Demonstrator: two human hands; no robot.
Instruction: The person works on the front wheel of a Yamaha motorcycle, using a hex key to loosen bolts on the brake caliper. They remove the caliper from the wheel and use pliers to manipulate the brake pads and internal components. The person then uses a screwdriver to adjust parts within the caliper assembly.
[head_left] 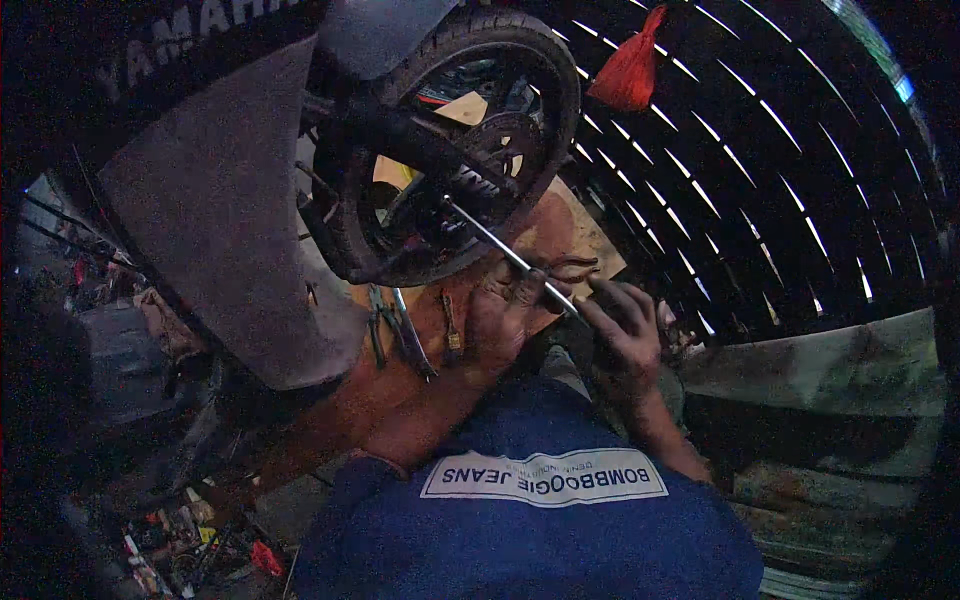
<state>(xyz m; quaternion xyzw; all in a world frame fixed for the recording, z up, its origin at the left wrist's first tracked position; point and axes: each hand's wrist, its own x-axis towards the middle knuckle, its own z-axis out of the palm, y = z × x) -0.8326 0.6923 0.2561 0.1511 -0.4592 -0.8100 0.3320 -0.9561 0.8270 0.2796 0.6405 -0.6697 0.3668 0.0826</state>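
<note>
Head view shows the left hand (pixel 505 310) closed around a slim metal rod (pixel 488 235), which slants from near the hub of the motorcycle wheel (pixel 562 95) toward the right hand (pixel 628 328), whose fingers curl at its lower end, though I cannot tell whether they grip it. Judging by its look, the rod should handle as stiff, fairly light and sturdy, perhaps slippery if greasy, best held mid-shaft and near that lower end

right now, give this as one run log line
left hand: gripping metal rod | right hand: at rod's near end | rod's far tip: overlapping wheel, contact unclear | pliers, brush: left of left hand
</note>
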